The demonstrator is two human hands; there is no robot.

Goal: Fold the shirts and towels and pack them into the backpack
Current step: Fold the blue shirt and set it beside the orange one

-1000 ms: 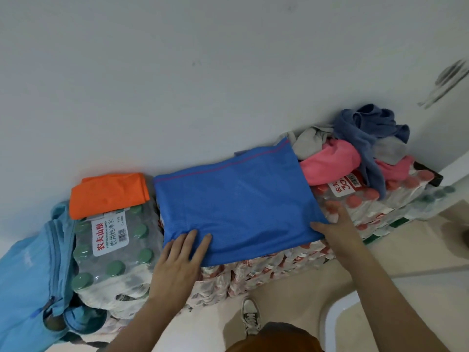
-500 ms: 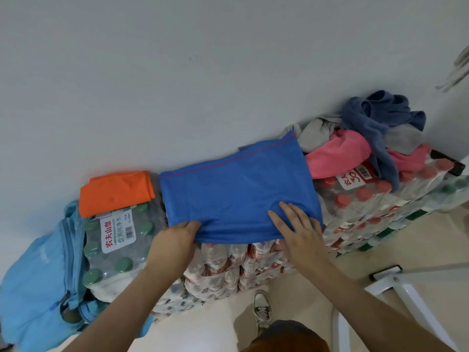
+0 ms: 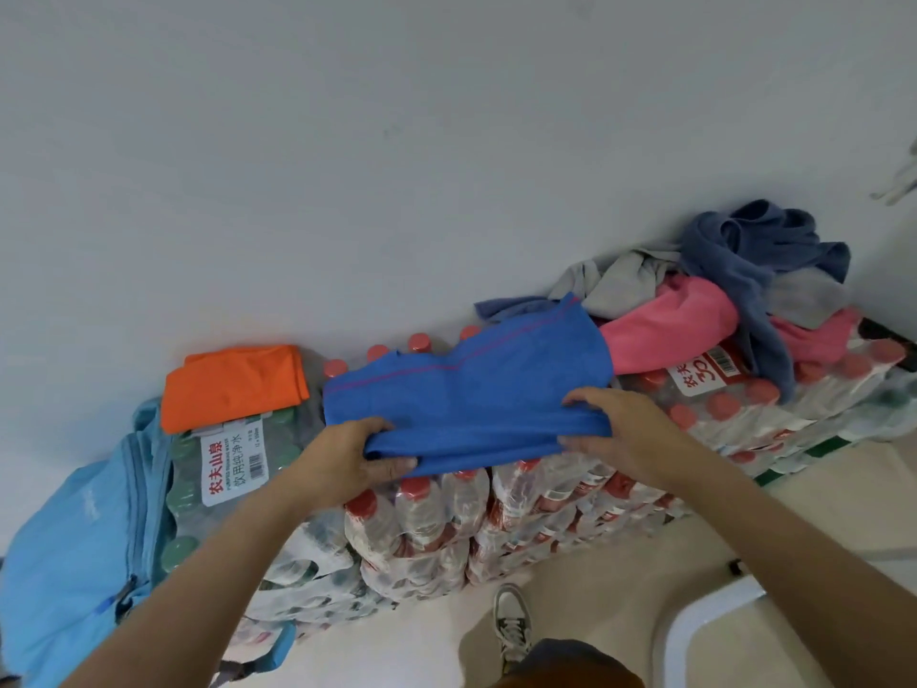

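blue shirt (image 3: 476, 389): lies across the top middle of the bottle stack (image 3: 446, 518). The far edge, with a pink stitch line, is on the wall side of the stack, and the near edge is bunched up and lifted a bit off the caps.
left hand (image 3: 347, 459): at the front edge of the stack, clamped on the shirt's near left corner, with fingers curled over the cloth and the thumb tucked under it.
right hand (image 3: 625, 434): also at the stack's front edge, pinching the near right corner, fingers on top and thumb below. The two hands are well apart with the shirt stretched between them.
orange shirt (image 3: 233, 384): already folded, sitting on the left end of the stack on the green-capped pack (image 3: 218, 489), against the wall side.
backpack (image 3: 69, 553): light blue, slumped against the left end of the stack. I can't tell if the zip is open.
clothes pile (image 3: 665, 325): on the right end of the stack, unfolded, with pink, grey and a dark blue towel (image 3: 744, 260) all tangled together.
shoe (image 3: 513, 623): on the floor in front of the stack.
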